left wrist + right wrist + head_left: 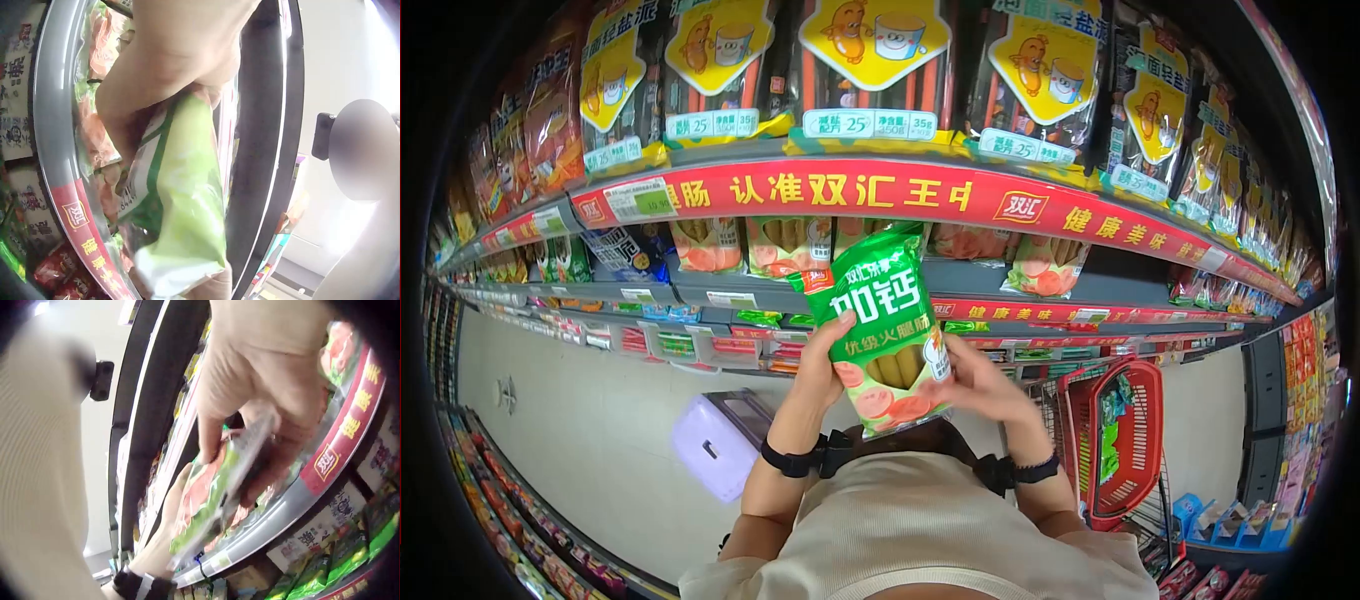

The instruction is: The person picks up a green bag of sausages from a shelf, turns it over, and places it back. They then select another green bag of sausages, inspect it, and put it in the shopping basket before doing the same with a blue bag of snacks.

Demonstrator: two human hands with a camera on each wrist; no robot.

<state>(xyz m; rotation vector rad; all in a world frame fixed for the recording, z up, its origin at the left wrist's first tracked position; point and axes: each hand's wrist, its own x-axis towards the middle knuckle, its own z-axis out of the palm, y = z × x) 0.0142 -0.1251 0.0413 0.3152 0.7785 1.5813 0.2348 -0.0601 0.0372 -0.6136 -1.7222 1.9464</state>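
Holding up a green pack of ham sausages (pixel 878 345), the two hands keep it between the torso in a beige shirt (pixel 920 515) and the store shelves, apart from both. The left hand (pixel 820 355) rises from below along the pack's left side, its thumb lying across the printed front and its fingers curled behind, so that grip is closed round the edge. The right hand (pixel 990 385) comes in from the lower right, forearm angled inward, with its thumb and fingers pinching the pack's other side; the head view blurs the fingers. Both elbows are bent, and each wrist wears a black strap. The pack tilts slightly, its front turned up toward the head camera. Beyond it runs a red shelf strip (pixel 850 195), under a row of yellow-labelled sausage packs (pixel 878 45). A red shopping basket (pixel 1128 430) sits in a cart at the right, well apart from the hands.
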